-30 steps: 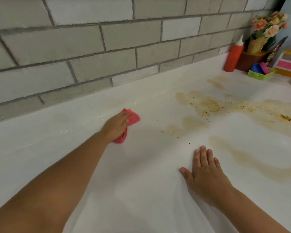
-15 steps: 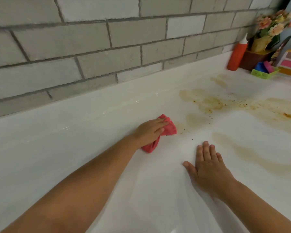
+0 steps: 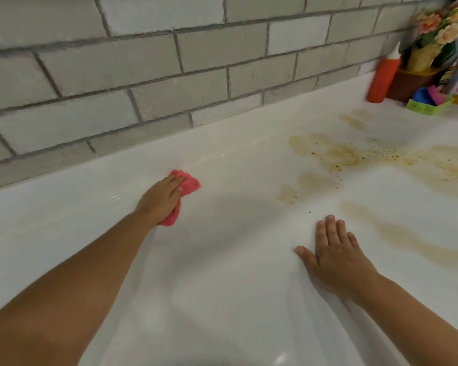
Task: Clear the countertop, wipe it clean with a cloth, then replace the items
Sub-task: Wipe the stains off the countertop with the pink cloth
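Cloth (image 3: 190, 184), pink and bunched, lies on the white countertop (image 3: 222, 286) near its raised back edge, left of the middle of the view. The left hand (image 3: 160, 199) lies on top of it, palm down, fingers bent over the fabric and holding it against the surface; folds of cloth stick out past the fingertips and below the heel of the palm. The right hand (image 3: 333, 254) rests flat on the bare countertop nearer the front, well apart from the cloth, its 4 fingers straight and close together and the thumb spread to the side, holding nothing. Brown stains (image 3: 336, 154) with dark specks spread over the surface to the right of the cloth, and a paler streak (image 3: 407, 233) runs just beside the right hand's fingertips. At the far right corner stand a red bottle (image 3: 381, 77) with a white tip, a pot of flowers (image 3: 439, 25) and a small green tray (image 3: 426, 108). A grey brick-pattern wall (image 3: 169, 62) rises behind the countertop.
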Motion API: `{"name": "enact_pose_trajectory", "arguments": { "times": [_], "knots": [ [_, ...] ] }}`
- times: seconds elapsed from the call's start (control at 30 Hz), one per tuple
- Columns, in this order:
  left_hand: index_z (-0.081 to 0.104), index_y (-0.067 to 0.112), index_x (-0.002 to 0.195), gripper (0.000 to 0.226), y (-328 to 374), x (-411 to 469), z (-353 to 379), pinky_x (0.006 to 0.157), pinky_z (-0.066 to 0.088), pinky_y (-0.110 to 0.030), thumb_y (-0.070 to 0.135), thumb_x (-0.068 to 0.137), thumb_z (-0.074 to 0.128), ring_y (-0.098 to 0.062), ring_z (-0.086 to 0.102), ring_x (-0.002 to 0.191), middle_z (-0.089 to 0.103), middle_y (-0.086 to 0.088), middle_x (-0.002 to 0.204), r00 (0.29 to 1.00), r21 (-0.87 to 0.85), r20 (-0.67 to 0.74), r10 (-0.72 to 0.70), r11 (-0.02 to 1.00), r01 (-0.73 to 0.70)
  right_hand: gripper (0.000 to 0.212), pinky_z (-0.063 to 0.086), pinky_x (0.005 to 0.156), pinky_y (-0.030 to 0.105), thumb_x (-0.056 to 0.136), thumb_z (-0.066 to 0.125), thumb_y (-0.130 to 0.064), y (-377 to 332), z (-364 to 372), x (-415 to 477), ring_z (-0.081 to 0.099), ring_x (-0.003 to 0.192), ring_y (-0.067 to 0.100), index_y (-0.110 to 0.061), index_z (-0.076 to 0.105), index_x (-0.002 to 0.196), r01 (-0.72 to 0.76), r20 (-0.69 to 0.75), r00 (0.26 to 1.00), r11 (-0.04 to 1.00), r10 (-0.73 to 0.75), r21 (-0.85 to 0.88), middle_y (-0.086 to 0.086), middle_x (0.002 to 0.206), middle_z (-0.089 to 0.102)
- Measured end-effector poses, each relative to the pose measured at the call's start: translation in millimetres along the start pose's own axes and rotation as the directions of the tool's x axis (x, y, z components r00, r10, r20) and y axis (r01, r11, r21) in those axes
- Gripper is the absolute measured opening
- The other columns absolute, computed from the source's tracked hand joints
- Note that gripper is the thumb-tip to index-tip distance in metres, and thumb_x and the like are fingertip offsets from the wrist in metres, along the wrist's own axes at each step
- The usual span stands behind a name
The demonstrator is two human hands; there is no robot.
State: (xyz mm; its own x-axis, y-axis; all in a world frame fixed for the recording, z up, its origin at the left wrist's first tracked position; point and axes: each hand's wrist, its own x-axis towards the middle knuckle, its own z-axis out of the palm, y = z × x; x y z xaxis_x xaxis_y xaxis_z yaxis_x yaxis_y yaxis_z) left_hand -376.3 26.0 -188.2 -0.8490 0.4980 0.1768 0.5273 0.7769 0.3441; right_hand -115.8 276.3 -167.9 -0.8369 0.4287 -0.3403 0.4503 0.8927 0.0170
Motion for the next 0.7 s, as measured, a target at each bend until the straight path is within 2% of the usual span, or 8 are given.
{"name": "enact_pose_trajectory", "arguments": {
  "times": [0.17,0.37,0.47,0.57,0.7],
  "knots": [
    [0.036,0.012,0.143,0.043,-38.5,-26.2,-16.7,0.114,0.02,-0.031,0.016,0.1,0.034,-0.022,0.028,0.14,0.031,-0.006,0.152,0.986,0.087,-0.041,-0.161,0.983,0.164,0.077,-0.004,0.119,0.039,0.097,0.009,-0.053,-3.4,-1.7,1.1,-0.015,0.144,0.031,0.001,-0.015,0.145,-0.007,0.017,1.0,1.0,0.007,0.011,0.02,0.154,-0.02],
    [0.029,0.014,0.146,0.045,12.7,10.9,1.9,0.115,0.015,-0.03,0.02,0.101,0.03,-0.017,0.018,0.144,0.02,-0.001,0.156,0.99,0.062,0.04,-0.137,0.989,0.135,0.076,-0.005,0.118,0.04,0.097,0.009,-0.052,-5.4,-2.5,-0.2,-0.017,0.144,0.033,0.002,-0.014,0.145,-0.003,0.006,1.0,0.998,0.002,0.067,0.021,0.153,-0.02],
    [0.027,0.014,0.146,0.045,65.7,27.2,23.0,0.116,0.011,-0.028,0.021,0.102,0.029,-0.015,0.014,0.145,0.017,0.0,0.157,0.995,0.027,0.085,-0.06,0.998,0.058,0.076,-0.005,0.118,0.041,0.098,0.01,-0.052,-4.3,0.7,2.2,-0.016,0.144,0.034,0.002,-0.013,0.145,-0.007,0.0,1.0,0.997,0.007,0.075,0.021,0.154,-0.019],
    [0.027,0.013,0.146,0.045,127.0,19.9,45.6,0.115,0.008,-0.025,0.02,0.102,0.029,-0.014,0.012,0.145,0.016,0.0,0.157,0.989,-0.036,0.128,0.079,0.997,-0.075,0.076,-0.004,0.118,0.041,0.098,0.013,-0.052,-2.0,1.9,3.2,-0.014,0.144,0.034,0.002,-0.011,0.146,0.011,-0.03,0.999,0.996,-0.008,0.092,0.021,0.154,-0.017],
    [0.031,0.016,0.145,0.044,160.7,-29.6,60.0,0.112,0.007,-0.018,0.02,0.101,0.034,-0.01,0.015,0.144,0.019,0.003,0.155,0.953,-0.142,0.154,0.261,0.96,-0.24,0.072,-0.006,0.117,0.034,0.1,0.022,-0.045,14.9,-4.1,-15.8,-0.017,0.145,0.025,-0.004,-0.012,0.147,0.125,-0.074,0.991,0.967,-0.111,0.223,0.014,0.156,-0.019]
  ]
}}
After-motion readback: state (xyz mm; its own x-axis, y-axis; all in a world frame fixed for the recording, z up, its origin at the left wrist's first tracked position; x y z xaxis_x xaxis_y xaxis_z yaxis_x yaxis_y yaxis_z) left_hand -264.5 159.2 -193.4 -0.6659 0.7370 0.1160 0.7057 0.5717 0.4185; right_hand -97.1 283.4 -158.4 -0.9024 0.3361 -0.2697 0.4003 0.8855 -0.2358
